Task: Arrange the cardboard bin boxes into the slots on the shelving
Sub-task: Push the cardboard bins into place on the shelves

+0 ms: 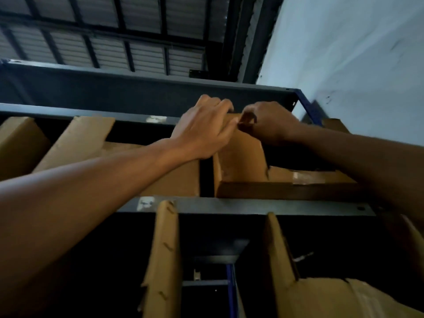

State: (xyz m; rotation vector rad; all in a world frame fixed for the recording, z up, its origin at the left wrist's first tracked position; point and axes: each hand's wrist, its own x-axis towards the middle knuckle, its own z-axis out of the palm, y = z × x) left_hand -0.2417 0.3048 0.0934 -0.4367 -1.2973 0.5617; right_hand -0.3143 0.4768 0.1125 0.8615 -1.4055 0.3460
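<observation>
Both hands were raised to the upper tier of the shelving. The left hand (206, 127) lay over the top of the tall side wall of a cardboard bin box (243, 161), fingers bent over its upper edge. The right hand (268, 122) was curled tight on the same edge just beside it, pinching the cardboard. Neither hand was spread wide, and each held the box.

The box stood in the right-hand slot of that tier, its low front close behind the metal shelf rail (252, 206). A narrow dark gap separated it from the neighbouring box (174, 180) on the left. Holding the highest part of the wall appeared to serve for steering and pushing the box backward, since the tier sat above head height and the base was out of easy reach.

In my judgement the box was nearly seated and needed only squaring within its slot. Torn edges and a taped patch on its front suggested weak cardboard that might buckle under a hard push. More boxes (164, 255) stood on the tier below.
</observation>
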